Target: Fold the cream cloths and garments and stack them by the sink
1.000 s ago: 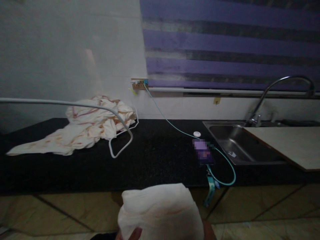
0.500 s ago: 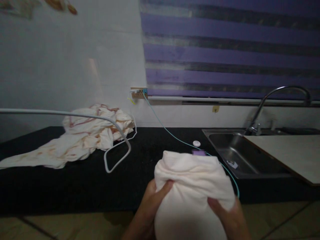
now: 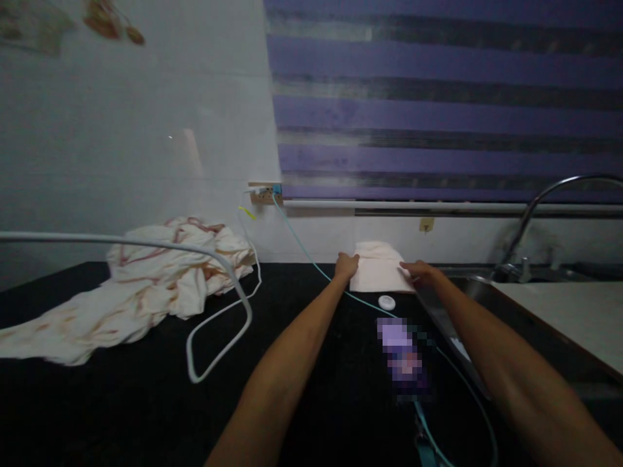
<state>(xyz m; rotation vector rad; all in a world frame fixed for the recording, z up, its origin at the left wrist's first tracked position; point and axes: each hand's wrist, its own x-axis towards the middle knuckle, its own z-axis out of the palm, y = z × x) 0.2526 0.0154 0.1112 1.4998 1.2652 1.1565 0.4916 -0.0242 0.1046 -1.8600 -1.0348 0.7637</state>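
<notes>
A folded white cloth lies on the black countertop, close against the back wall and left of the sink. My left hand grips its left edge, with the thumb on the cloth. At the right edge, my right hand has its fingers closed on the cloth; its fingertips are partly hidden. Both arms are stretched far forward. Just in front of the cloth sits a small round white disc. Nearer to me, between my forearms, is a pixelated purple phone-shaped thing.
A crumpled white garment lies at the left. A white bent wire hanger crosses in front of it. A teal cable runs from the wall socket over the counter. The steel sink, tap and pale board are at the right.
The folded white cloth has gone from near my body, held up, to the back of the counter by the wall. Both hands moved forward with it, uncovering the pixelated purple thing.
</notes>
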